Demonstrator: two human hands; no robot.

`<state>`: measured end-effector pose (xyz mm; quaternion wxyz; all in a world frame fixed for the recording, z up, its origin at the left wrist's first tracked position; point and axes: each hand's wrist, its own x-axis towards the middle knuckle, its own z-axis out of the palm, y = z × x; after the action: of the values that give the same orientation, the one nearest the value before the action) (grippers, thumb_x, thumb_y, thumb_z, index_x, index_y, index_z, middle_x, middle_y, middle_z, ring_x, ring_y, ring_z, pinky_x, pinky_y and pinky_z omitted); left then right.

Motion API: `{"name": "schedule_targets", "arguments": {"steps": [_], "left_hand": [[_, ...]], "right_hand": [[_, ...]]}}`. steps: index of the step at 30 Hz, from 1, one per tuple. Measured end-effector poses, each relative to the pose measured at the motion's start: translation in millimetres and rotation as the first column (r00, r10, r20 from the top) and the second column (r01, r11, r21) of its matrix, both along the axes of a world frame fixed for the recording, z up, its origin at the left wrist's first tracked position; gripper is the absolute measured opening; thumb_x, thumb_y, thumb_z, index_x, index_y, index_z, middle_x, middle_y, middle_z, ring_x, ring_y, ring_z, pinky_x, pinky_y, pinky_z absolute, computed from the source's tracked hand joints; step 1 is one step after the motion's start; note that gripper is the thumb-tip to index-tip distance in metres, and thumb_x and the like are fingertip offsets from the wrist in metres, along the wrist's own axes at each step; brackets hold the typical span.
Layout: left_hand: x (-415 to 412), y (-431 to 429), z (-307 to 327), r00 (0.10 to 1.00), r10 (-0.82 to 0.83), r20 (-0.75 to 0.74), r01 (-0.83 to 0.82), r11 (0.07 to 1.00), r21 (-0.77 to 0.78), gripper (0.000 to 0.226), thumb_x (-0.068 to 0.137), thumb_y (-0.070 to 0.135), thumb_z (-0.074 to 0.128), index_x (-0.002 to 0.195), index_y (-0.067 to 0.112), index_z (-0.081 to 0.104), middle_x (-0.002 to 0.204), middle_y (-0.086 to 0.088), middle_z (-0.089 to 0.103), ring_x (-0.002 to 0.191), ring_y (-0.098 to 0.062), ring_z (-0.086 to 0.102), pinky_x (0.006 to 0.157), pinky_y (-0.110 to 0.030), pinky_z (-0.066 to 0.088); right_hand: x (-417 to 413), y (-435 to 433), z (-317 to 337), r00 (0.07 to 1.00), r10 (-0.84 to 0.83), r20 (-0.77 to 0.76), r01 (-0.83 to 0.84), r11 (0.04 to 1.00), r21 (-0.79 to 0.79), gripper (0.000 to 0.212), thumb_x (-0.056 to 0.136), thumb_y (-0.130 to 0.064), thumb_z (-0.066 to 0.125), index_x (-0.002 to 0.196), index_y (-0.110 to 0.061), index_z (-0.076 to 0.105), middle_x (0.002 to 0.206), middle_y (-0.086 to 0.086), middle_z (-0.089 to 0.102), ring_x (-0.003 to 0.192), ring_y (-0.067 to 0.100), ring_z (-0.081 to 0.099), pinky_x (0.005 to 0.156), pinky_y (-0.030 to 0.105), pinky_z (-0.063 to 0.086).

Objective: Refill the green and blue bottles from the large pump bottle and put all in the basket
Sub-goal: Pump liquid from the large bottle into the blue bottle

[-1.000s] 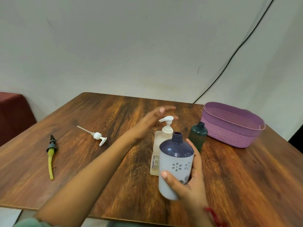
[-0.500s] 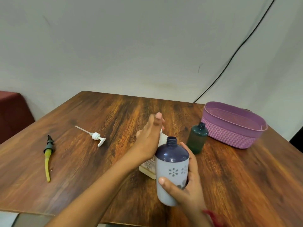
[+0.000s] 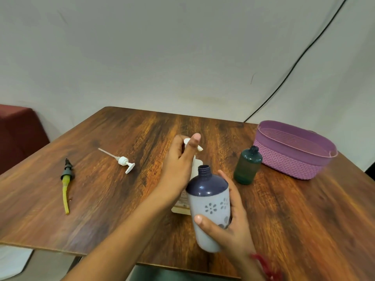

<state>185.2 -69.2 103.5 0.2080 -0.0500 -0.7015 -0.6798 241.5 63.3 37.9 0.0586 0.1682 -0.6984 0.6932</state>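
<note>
My right hand [image 3: 231, 226] grips the blue bottle [image 3: 209, 201], a pale body with flower prints and a dark blue shoulder, its neck uncapped. It is held just above the table's front. Behind it stands the large pump bottle [image 3: 182, 201], mostly hidden. My left hand [image 3: 178, 165] wraps around its neck and white pump head, one finger pointing up. The green bottle [image 3: 247, 166], also uncapped, stands upright to the right, apart from both hands. The purple basket [image 3: 288, 159] sits at the far right and holds nothing that I can see.
On the wooden table [image 3: 101, 199], a loose white pump cap with its tube [image 3: 123, 160] lies left of centre. A black cap with a yellow tube [image 3: 67, 179] lies further left. A dark red seat [image 3: 18, 128] stands beyond the table's left edge.
My left hand came down from hovering open above the pump and closed around the pump bottle's top. The blue bottle in my right hand has tilted slightly.
</note>
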Motion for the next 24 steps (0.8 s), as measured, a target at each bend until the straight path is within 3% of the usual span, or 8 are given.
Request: {"name": "schedule_targets", "arguments": {"steps": [2, 4, 6, 8, 10, 16, 20, 24], "left_hand": [[0, 2, -1, 0.997, 0.076, -0.017, -0.076, 0.997, 0.0, 0.037, 0.081, 0.057, 0.048, 0.083, 0.021, 0.054, 0.07, 0.012, 0.052, 0.061, 0.001, 0.048, 0.064, -0.02, 0.043], [-2, 3, -5, 0.99, 0.143, -0.019, -0.143, 0.99, -0.004, 0.04, 0.085, 0.062, 0.049, 0.083, 0.023, 0.054, 0.07, 0.014, 0.052, 0.065, -0.004, 0.049, 0.073, -0.034, 0.046], [-4, 3, -8, 0.99, 0.143, -0.019, -0.144, 0.989, -0.046, 0.034, 0.087, 0.064, 0.044, 0.077, 0.033, 0.052, 0.066, 0.019, 0.053, 0.067, -0.006, 0.049, 0.084, -0.051, 0.045], [-3, 4, -7, 0.996, 0.09, -0.017, -0.091, 0.987, -0.131, 0.032, 0.089, 0.061, 0.037, 0.069, 0.039, 0.049, 0.065, 0.023, 0.054, 0.067, -0.004, 0.049, 0.089, -0.056, 0.04], [-3, 6, -5, 0.998, 0.056, -0.021, -0.059, 0.981, -0.184, 0.033, 0.092, 0.054, 0.035, 0.065, 0.039, 0.047, 0.064, 0.023, 0.054, 0.067, -0.003, 0.048, 0.086, -0.05, 0.04], [-8, -4, 13, 0.985, -0.143, 0.096, 0.151, 0.984, -0.09, 0.029, 0.097, 0.023, 0.047, 0.071, 0.014, 0.054, 0.065, 0.005, 0.053, 0.055, 0.0, 0.046, 0.054, -0.006, 0.039], [-16, -10, 20, 0.977, -0.184, 0.109, 0.195, 0.976, -0.101, 0.026, 0.093, 0.017, 0.055, 0.067, 0.012, 0.056, 0.055, 0.014, 0.055, 0.052, 0.005, 0.049, 0.052, -0.003, 0.039], [-23, -13, 28, 0.967, -0.226, 0.115, 0.246, 0.947, -0.207, 0.026, 0.094, 0.024, 0.055, 0.077, 0.006, 0.062, 0.066, 0.004, 0.059, 0.057, 0.0, 0.053, 0.059, -0.008, 0.043]], "right_hand": [[-1, 1, 1, 1.0, -0.011, 0.025, 0.011, 1.0, -0.024, 0.097, 0.052, -0.037, 0.083, 0.137, -0.04, 0.034, 0.126, -0.019, 0.059, 0.114, 0.009, 0.06, 0.083, 0.023, 0.053], [-5, 1, 3, 0.999, -0.024, 0.024, 0.025, 0.999, -0.022, 0.098, 0.052, -0.037, 0.082, 0.137, -0.04, 0.035, 0.125, -0.017, 0.06, 0.111, 0.01, 0.062, 0.08, 0.023, 0.054], [-8, 3, 5, 0.999, -0.044, 0.015, 0.044, 0.999, -0.013, 0.1, 0.052, -0.038, 0.082, 0.14, -0.036, 0.034, 0.125, -0.013, 0.06, 0.11, 0.012, 0.062, 0.08, 0.025, 0.054], [-11, 6, 8, 0.998, -0.056, 0.014, 0.057, 0.998, -0.011, 0.1, 0.053, -0.037, 0.082, 0.141, -0.033, 0.034, 0.123, -0.015, 0.061, 0.11, 0.01, 0.062, 0.08, 0.023, 0.054], [-13, 10, 9, 0.998, -0.057, 0.014, 0.057, 0.998, 0.004, 0.101, 0.053, -0.036, 0.081, 0.142, -0.031, 0.033, 0.121, -0.016, 0.061, 0.109, 0.009, 0.063, 0.08, 0.022, 0.054], [-12, 14, 14, 0.999, -0.041, 0.022, 0.04, 0.998, 0.039, 0.103, 0.053, -0.04, 0.081, 0.143, -0.031, 0.032, 0.121, -0.019, 0.061, 0.11, 0.005, 0.061, 0.081, 0.018, 0.052], [-11, 14, 19, 1.0, -0.025, 0.004, 0.024, 0.997, 0.072, 0.102, 0.055, -0.043, 0.08, 0.143, -0.033, 0.031, 0.122, -0.023, 0.059, 0.111, 0.001, 0.059, 0.081, 0.014, 0.05], [-9, 16, 21, 1.0, 0.0, 0.026, -0.001, 0.999, 0.054, 0.103, 0.052, -0.044, 0.081, 0.143, -0.032, 0.033, 0.12, -0.02, 0.061, 0.109, 0.002, 0.061, 0.078, 0.015, 0.051]]}}
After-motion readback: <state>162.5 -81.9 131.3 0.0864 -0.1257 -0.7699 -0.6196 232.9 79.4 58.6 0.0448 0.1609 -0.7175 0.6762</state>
